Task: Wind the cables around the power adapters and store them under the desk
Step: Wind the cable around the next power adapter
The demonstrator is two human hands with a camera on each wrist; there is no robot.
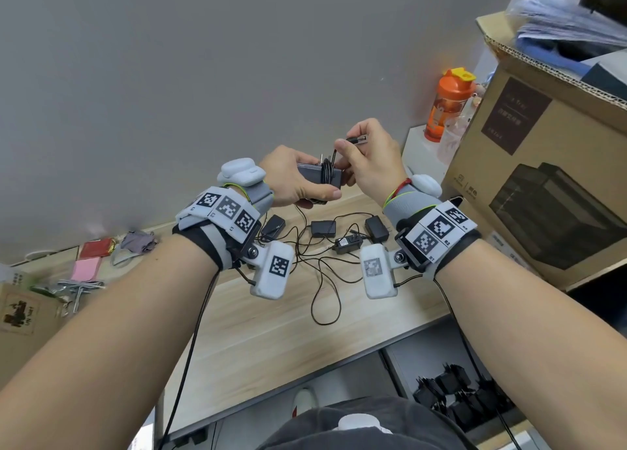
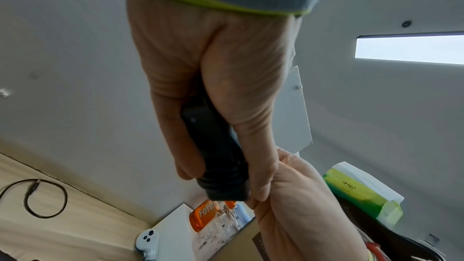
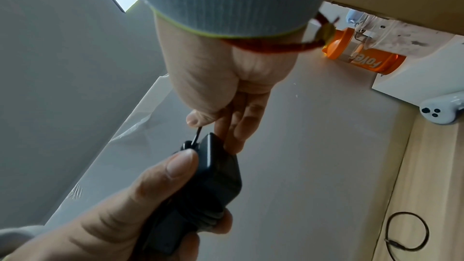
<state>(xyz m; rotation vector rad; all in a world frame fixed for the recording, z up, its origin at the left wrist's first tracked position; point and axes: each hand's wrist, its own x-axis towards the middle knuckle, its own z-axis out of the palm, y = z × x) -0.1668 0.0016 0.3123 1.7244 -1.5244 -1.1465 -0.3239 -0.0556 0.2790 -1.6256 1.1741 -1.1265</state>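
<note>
Winding a black rectangular plastic power adapter [image 1: 319, 175].
My left hand [image 1: 291, 178] grips it; my right hand [image 1: 368, 157] pinches what seems the thin black cable's [image 1: 334, 154] plug end.

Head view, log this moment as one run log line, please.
stage: winding | left hand: grips power adapter | right hand: pinches cable end | desk: four adapters unwound

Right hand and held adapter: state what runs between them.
In the head view, a short black cable runs from the right hand to the wound adapter in the left hand.
</note>
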